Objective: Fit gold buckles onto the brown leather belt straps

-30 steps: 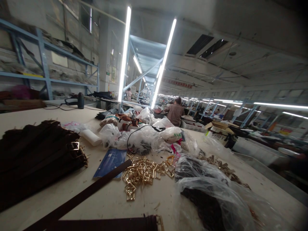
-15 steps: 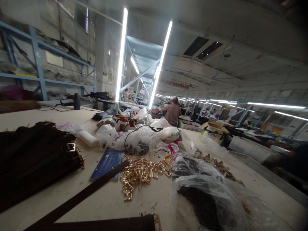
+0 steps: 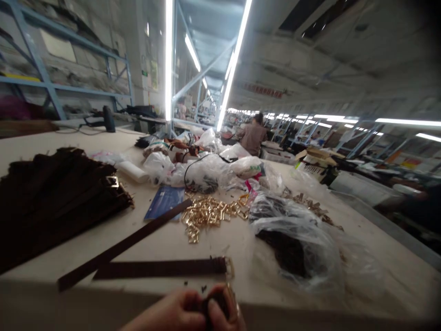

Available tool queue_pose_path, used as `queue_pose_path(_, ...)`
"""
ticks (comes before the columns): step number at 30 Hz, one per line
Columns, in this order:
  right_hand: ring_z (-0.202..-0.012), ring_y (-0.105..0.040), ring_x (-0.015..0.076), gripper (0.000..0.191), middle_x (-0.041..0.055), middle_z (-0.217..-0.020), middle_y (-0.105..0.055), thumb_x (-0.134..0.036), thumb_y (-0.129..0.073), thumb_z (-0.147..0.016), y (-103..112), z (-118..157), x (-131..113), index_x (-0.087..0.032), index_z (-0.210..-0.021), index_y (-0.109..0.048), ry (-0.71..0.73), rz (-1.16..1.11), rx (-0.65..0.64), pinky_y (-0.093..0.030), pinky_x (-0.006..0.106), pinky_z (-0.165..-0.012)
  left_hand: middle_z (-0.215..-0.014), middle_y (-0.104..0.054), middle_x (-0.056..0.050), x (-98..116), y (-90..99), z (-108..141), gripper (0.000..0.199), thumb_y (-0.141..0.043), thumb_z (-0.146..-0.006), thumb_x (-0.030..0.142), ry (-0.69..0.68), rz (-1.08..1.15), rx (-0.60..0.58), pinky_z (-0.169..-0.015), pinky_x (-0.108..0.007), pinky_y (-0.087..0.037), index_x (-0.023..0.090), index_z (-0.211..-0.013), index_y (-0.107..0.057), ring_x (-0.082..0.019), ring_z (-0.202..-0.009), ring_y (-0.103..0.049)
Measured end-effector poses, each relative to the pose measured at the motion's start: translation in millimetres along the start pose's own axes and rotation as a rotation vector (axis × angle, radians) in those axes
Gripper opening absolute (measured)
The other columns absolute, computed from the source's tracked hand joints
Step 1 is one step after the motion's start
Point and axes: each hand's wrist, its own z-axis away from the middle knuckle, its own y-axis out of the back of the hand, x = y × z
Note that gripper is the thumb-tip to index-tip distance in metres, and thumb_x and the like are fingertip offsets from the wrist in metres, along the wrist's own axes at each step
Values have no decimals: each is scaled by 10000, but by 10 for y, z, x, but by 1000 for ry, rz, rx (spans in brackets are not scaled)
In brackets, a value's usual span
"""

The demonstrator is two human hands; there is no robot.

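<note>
At the bottom middle, just off the table's near edge, my left hand and my right hand are close together. Both are closed on a dark brown belt, whose gold buckle shows beside the right fingers; most of the strap is hidden. Beyond them lies another brown belt with a gold buckle at its right end. A brown strap slants across the table, its far tip by a heap of gold buckles. Tiny dark bits lie near my hands.
A thick stack of brown straps covers the table's left. A blue packet lies behind the slanting strap. Clear plastic bags with dark contents fill the right. More bags stand behind. A person is farther off.
My view has tilted down, so the table's near edge shows and things sit higher in the picture. Both my hands have come into view at the bottom, holding a belt.
</note>
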Motion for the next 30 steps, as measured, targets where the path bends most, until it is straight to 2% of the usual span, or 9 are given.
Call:
queue_pose_path(2,-672,-552,143,108,-30,-683,-572,-309,-564,-734,15,98,62,-211,-773,-589,-57,-8,-3,-459,251,-639,-697,-609,36,-15,2,12,201,-664,-645,266,-20,42,-39,-625,-221,-426,149,-804,-626,-129,-661,-553)
queue_pose_path(4,-669,-541,145,125,-18,-704,-571,-301,-555,-723,34,119,117,-202,-796,-574,-98,3,-7,-444,244,-601,-722,-622,26,-4,14,26,187,-634,-659,250,-55,63,-85,-644,-213,-416,138,-808,-631,-119,-675,-547)
queue_pose_path(8,-642,-524,145,140,-15,-711,-557,-310,-536,-721,63,79,200,-209,-817,-548,-174,25,2,-411,235,-524,-739,-647,14,36,9,39,192,-585,-692,271,-47,135,-54,-651,-210,-417,136,-818,-638,-114,-675,-553)
queue_pose_path(14,-622,-517,131,113,-13,-714,-547,-272,-531,-733,114,70,233,-206,-825,-527,-129,67,-94,-414,230,-525,-711,-628,15,-17,-12,-8,208,-598,-672,279,-27,36,67,-591,-186,-387,119,-801,-631,-96,-630,-512)
queue_pose_path(19,-598,-508,121,103,-25,-683,-533,-263,-536,-734,145,91,261,-208,-821,-524,-133,52,-175,-429,228,-543,-684,-602,17,-28,-21,-35,212,-594,-667,284,11,60,28,-573,-191,-377,114,-792,-611,-92,-604,-489)
queue_pose_path(25,-598,-484,110,128,-24,-712,-524,-258,-527,-735,145,59,281,-215,-856,-522,-181,-4,-144,-401,215,-511,-696,-606,19,-32,-2,-75,200,-595,-655,290,7,45,49,-595,-200,-382,127,-771,-596,-105,-634,-503)
queue_pose_path(30,-579,-470,101,84,-40,-658,-486,-225,-513,-722,204,28,261,-210,-803,-506,-203,-90,-296,-398,211,-517,-686,-607,19,-54,-53,-99,230,-613,-629,291,70,158,5,-589,-205,-379,128,-790,-599,-100,-606,-501)
